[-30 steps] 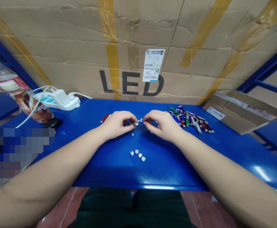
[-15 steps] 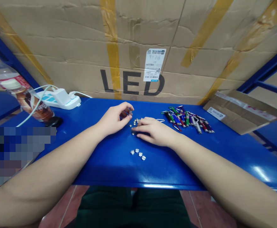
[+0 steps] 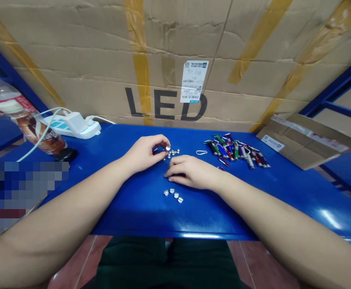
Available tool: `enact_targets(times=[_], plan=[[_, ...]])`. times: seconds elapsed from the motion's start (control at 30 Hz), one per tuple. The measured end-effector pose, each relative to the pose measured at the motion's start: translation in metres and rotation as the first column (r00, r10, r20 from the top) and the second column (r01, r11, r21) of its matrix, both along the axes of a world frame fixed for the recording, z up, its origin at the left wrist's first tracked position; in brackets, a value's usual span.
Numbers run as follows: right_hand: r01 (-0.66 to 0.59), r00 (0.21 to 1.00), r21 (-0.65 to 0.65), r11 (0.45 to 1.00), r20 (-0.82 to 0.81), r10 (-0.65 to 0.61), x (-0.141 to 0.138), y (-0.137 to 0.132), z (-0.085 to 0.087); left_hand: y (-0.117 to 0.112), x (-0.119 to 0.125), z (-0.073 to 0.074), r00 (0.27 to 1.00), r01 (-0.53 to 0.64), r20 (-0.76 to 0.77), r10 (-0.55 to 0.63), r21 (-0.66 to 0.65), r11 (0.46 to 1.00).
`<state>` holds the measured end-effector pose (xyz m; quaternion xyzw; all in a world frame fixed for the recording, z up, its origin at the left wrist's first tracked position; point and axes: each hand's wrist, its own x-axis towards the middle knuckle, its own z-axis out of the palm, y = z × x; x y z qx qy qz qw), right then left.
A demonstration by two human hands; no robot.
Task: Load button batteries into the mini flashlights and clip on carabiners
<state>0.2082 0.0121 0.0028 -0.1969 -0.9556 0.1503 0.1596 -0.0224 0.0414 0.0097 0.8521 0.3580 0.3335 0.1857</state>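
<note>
My left hand (image 3: 147,153) is curled with thumb and forefinger close together. Between their tips shows a small round silver piece (image 3: 168,148), much like a button cell. Just beyond the fingertips lies a loose cluster of similar small silver pieces (image 3: 173,153). My right hand (image 3: 185,170) rests low over the table, fingers bent and tips drawn together; what lies beneath them is hidden. Nearer to me, several silver discs (image 3: 176,195), each with a line across it, sit in a short slanted row.
On the blue table (image 3: 139,212), a pile of coloured mini torches (image 3: 235,150) with clips lies to the right, near a silver carabiner (image 3: 201,152). A power strip (image 3: 88,130) and a bottle (image 3: 39,128) stand left. A large carton (image 3: 103,60) backs the table; a flat cardboard box (image 3: 301,144) leans right.
My right hand has drawn slightly toward me, away from the cluster, uncovering the carabiner. The silver piece at my left fingertips now shows its round face. The view has shifted slightly.
</note>
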Motion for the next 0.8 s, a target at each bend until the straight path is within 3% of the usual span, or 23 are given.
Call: enact_targets(times=[0.37,0.57,0.67,0.8], plan=[[0.169,0.962,-0.055,0.984,0.226,-0.152,0.003,-0.009,0.018,-0.001,0.000,0.000,0.999,-0.015,-0.033,0.014,-0.030,0.999],[0.268,0.927,-0.024,0.963,0.278,-0.252,0.002,-0.012,0.019,-0.001,0.000,0.000,0.999,0.000,-0.048,-0.001,-0.008,1.000],[0.289,0.931,0.000,0.957,0.232,-0.281,0.004,-0.009,0.017,0.000,0.000,-0.001,0.998,0.012,-0.062,-0.013,-0.021,1.000],[0.323,0.946,-0.016,0.946,-0.019,-0.323,0.009,0.000,0.015,-0.001,0.000,-0.001,0.996,0.042,-0.076,-0.042,-0.008,0.999]])
